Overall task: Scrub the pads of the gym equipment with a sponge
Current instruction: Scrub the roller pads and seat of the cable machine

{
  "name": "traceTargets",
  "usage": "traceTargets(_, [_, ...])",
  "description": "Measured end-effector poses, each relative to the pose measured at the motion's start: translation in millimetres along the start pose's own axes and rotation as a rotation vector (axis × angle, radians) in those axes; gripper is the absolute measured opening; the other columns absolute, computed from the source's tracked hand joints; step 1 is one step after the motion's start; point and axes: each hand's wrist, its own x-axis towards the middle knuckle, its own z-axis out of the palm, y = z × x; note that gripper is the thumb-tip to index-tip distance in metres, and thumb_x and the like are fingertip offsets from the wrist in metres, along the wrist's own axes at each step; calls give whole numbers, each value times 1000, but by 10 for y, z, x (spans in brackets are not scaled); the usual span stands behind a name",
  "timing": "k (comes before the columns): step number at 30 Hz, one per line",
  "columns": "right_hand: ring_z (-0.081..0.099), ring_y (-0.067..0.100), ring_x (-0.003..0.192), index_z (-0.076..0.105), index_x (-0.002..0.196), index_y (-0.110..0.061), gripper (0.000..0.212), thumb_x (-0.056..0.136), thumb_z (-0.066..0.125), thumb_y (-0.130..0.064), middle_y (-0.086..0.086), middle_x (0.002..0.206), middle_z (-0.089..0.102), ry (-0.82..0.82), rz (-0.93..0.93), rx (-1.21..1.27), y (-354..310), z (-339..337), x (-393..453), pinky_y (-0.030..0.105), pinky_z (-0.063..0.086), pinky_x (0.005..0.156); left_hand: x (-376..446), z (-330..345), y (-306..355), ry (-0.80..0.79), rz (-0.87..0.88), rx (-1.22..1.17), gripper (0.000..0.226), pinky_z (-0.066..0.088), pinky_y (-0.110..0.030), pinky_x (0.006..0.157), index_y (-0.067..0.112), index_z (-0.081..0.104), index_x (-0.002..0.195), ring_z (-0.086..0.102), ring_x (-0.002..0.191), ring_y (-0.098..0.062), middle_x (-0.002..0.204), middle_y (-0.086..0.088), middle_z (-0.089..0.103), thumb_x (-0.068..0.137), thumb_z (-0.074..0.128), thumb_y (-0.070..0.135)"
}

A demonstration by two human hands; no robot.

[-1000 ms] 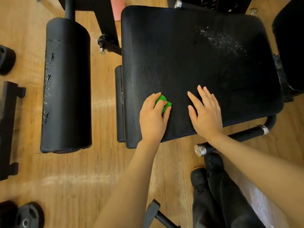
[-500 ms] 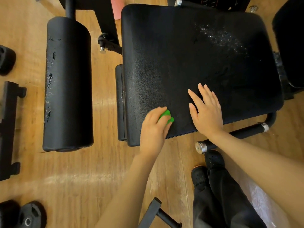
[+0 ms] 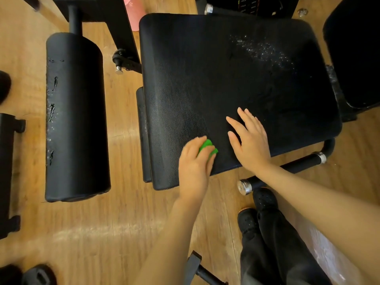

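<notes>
A: Report the layout, largest item first.

B: The wooden floor [image 3: 123, 233] fills the background. On it stands the large black seat pad [image 3: 205, 79], with a patch of white specks [image 3: 265, 50] toward its far right. To the left, apart from the seat pad, lies a black roller pad [image 3: 76, 120] with torn spots along its left side. A black bar with a chrome end cap [image 3: 243, 186] runs under the near right corner of the seat pad.

A: Hand status?

B: My right hand [image 3: 249, 140] lies flat on the seat pad near its front edge, fingers straight and spread, holding nothing. My left hand [image 3: 194, 165] is just beside it, fingers curled over the green sponge [image 3: 207, 147], gripping it.

A: Sponge position?

B: It is pressed against the seat pad near the front edge, between my two hands, mostly covered by my left fingers.
</notes>
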Motion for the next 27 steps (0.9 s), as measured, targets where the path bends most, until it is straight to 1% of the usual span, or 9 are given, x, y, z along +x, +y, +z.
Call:
traceTargets(4, [20,24,145,51,137,-21,41,100,39,-33,9,154,33,85,95,-17,116,-67,7,41,10,117,-337,11,93,-66,27,-16,19,43,-33,103,3,72,102,56,115,-28,120,-11,63,83,73,7])
traceTargets(6, [17,25,146,49,139,-21,40,101,41,-30,10,155,30,101,180,-17,207,-98,17,44,11,119,-278,13,77,-64,34,-10,18,45,-33,101,3,73,100,58,113,-28,117,-11,64,82,73,8])
traceTargets(8, [16,26,147,47,140,-21,40,101,43,-30,10,156,28,94,212,-19,239,-89,22,45,11,119,-117,21,48,-54,53,-4,16,47,-34,98,2,73,98,59,109,-29,115,-12,65,83,72,9])
traceTargets(11, [15,25,147,44,142,-22,42,101,43,-31,10,156,27,88,199,-56,224,-65,11,43,9,119,241,93,-16,-10,45,13,16,47,-35,97,2,73,98,59,108,-30,115,-13,64,86,70,13])
traceTargets(16, [14,25,147,43,143,-22,43,101,43,-32,10,157,26,75,198,-54,245,-75,15,42,8,118,572,155,-47,9,-6,32,17,39,-27,99,4,73,99,58,109,-28,116,-11,65,85,71,14])
traceTargets(19, [14,25,147,42,144,-22,44,101,42,-33,10,157,25,68,203,-69,238,-70,8,43,9,119,455,140,8,6,-17,17,18,38,-24,101,4,72,101,57,111,-26,117,-10,64,85,71,12])
traceTargets(22, [14,26,147,42,144,-22,44,101,42,-32,10,157,26,75,199,-83,236,-59,-2,43,10,119,271,141,79,-7,-36,-6,18,42,-30,102,4,72,101,58,113,-27,119,-11,63,84,72,10])
traceTargets(25, [15,26,147,41,144,-22,44,102,41,-33,11,157,26,78,196,-91,238,-53,-10,43,10,118,-7,138,183,-35,-19,-22,20,38,-25,104,4,72,102,57,115,-25,120,-10,63,82,73,8])
traceTargets(27, [16,26,147,41,144,-22,44,102,40,-33,11,156,26,80,197,-95,241,-44,-12,44,11,118,-170,134,224,-56,-7,-38,21,37,-25,106,4,72,103,56,117,-25,121,-9,63,83,73,8])
